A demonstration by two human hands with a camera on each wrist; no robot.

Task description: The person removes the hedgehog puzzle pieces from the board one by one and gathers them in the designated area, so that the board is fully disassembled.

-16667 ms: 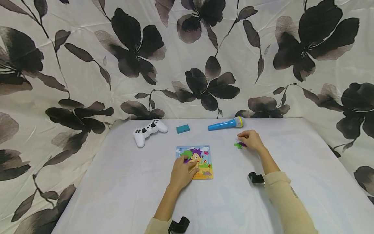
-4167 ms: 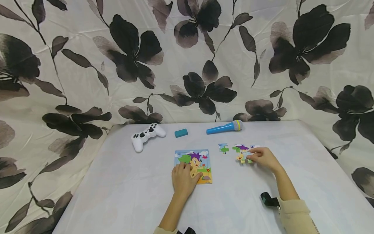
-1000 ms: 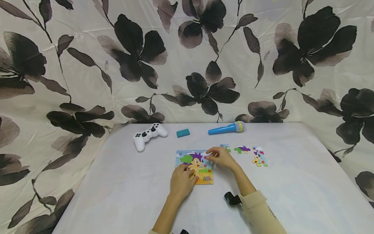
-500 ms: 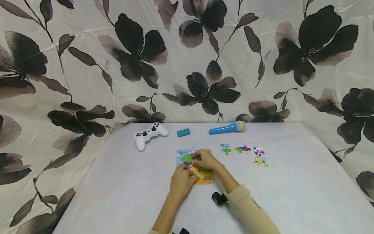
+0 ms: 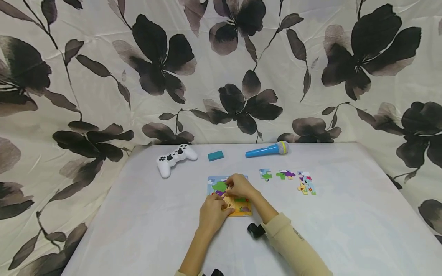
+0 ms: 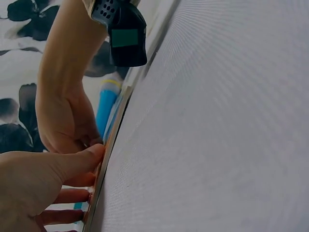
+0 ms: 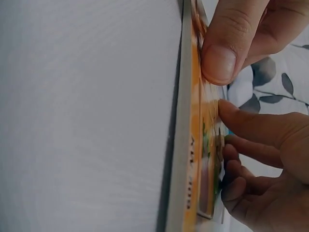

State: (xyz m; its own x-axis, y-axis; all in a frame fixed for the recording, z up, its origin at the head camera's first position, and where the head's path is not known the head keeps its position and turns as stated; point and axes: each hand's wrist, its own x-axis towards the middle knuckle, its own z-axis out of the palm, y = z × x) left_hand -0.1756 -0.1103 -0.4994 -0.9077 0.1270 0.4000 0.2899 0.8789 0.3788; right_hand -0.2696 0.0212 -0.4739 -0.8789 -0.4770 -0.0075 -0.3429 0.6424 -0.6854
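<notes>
A square cartoon jigsaw puzzle [image 5: 242, 213] with an orange lower edge lies mid-table under both hands. My left hand [image 5: 210, 216] rests on its lower left, thumb [image 6: 84, 157] at the near edge and fingers reaching over the picture. The thumb and curled fingers of my right hand [image 5: 241, 187] meet the middle of the picture, just beyond the left hand. In the right wrist view the right thumb [image 7: 236, 112] touches the puzzle's face; I cannot tell whether a piece is pinched there. Loose puzzle pieces [image 5: 266, 174] lie in a row to the right, some joined by the purple-and-green piece [image 5: 286, 175] and the flowered ones [image 5: 306, 184].
Along the back of the white table [image 5: 159, 226] are a white game controller [image 5: 176, 158], a teal block [image 5: 215, 155] and a blue toy microphone [image 5: 267, 150]. A floral cloth [image 5: 197, 76] hangs behind. Black wrist cameras [image 5: 255, 230] sit at the cuffs.
Over the last second my right hand has moved left from the puzzle's right edge to its middle. Earlier it was among the loose pieces at the right, which have been spread out. The left hand stays on the puzzle.
</notes>
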